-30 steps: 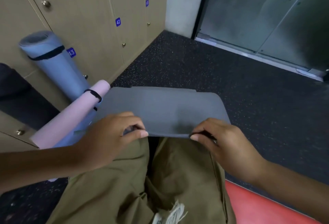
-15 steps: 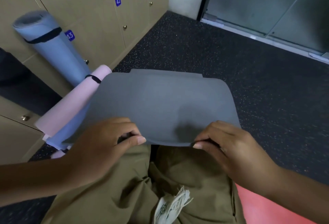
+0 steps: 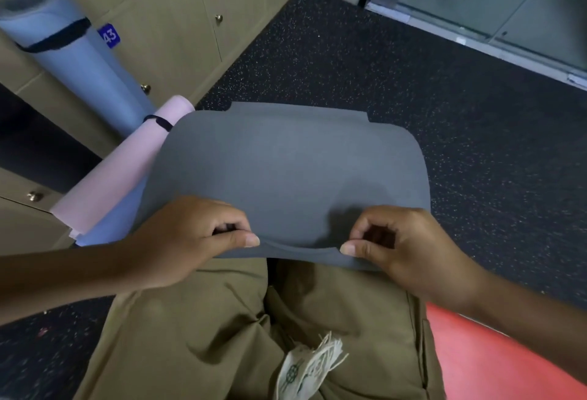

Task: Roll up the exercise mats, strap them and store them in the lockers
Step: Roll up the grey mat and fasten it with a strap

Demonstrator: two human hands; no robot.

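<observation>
The lockers (image 3: 165, 2) stand beyond the left hand, tan doors numbered 42 and 43. Ahead of both hands the grey mat (image 3: 286, 174) spreads flat and matte, with rounded corners and a notched far edge, over the speckled floor (image 3: 381, 66). Left of it a strapped blue roll (image 3: 79, 60) leans on the lockers with a strapped pink roll (image 3: 117, 171) against it. The left hand (image 3: 190, 241) and right hand (image 3: 403, 244), well apart, each pinch the mat's near edge. Since a second ago, more mat shows ahead of the hands, and the near edge between them now dips.
</observation>
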